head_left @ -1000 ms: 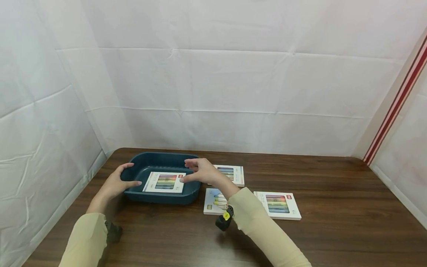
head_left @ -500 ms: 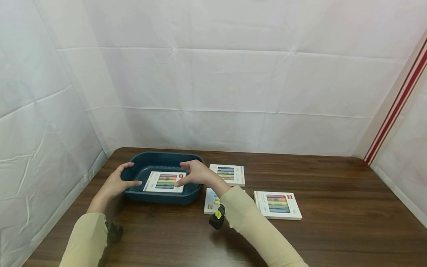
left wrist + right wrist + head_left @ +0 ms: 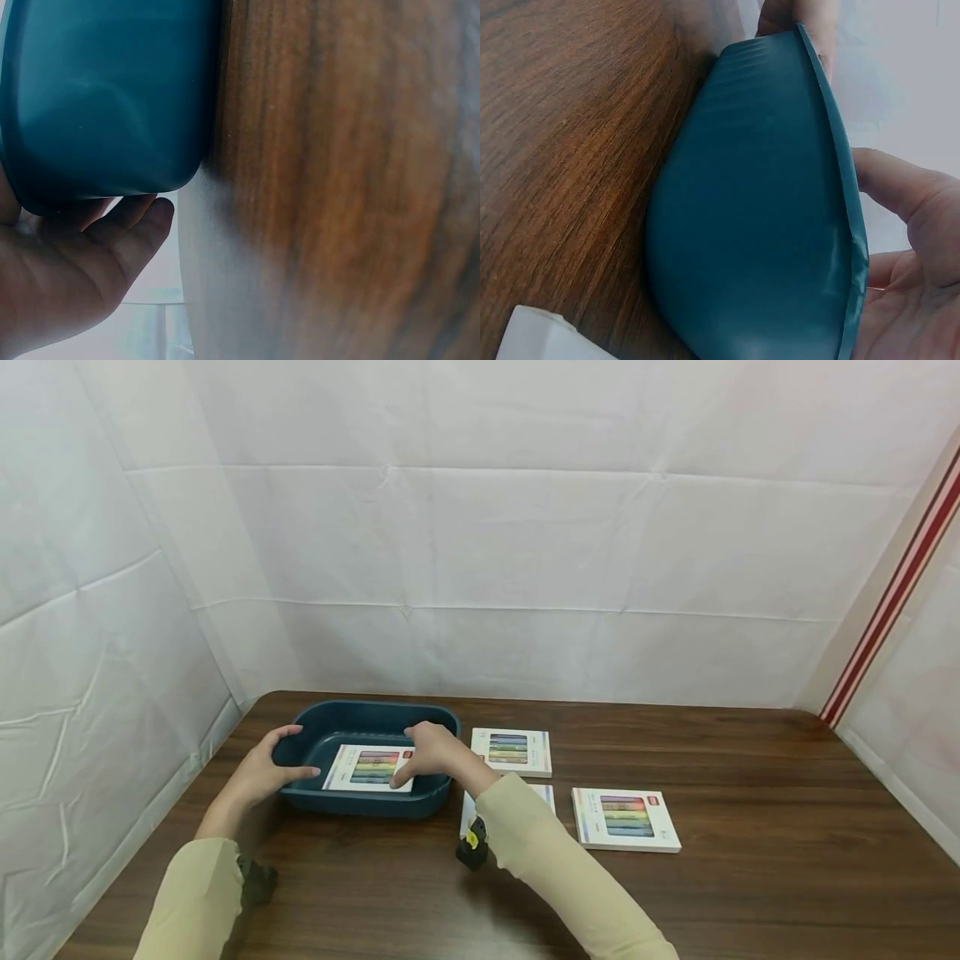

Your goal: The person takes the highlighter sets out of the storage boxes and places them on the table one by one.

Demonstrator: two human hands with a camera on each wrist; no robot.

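At the far left corner of the dark brown wooden tabletop (image 3: 750, 893), a dark teal plastic tray with rounded corners (image 3: 360, 718) is placed. Its left end is gripped by the left hand (image 3: 262, 772): the thumb is laid over the rim and the fingers are curled around the outer wall, which is also seen in the left wrist view, where the fingers (image 3: 127, 225) are wrapped under the tray's blue side (image 3: 105, 90). Inside the tray, a flat white box printed with a row of coloured pens (image 3: 367, 768) is lying on the bottom, near the tray's front wall. The right edge of this box is touched by the right hand (image 3: 431, 752), which is reached over the right end of the tray; the fingers are bent down on the box, but whether it is pinched or only pressed cannot be told. In the right wrist view only the outer wall of the tray (image 3: 757, 225) and the palm (image 3: 915, 300) beside its rim are shown.

Just beside the tray, to its right, a second white pen box (image 3: 512, 752) is laid flat. A third one (image 3: 543, 795) is mostly hidden under the cream sleeve (image 3: 540, 852) of the right arm. A fourth white box (image 3: 626, 818) is laid further right, toward the middle of the tabletop, apart from the others.
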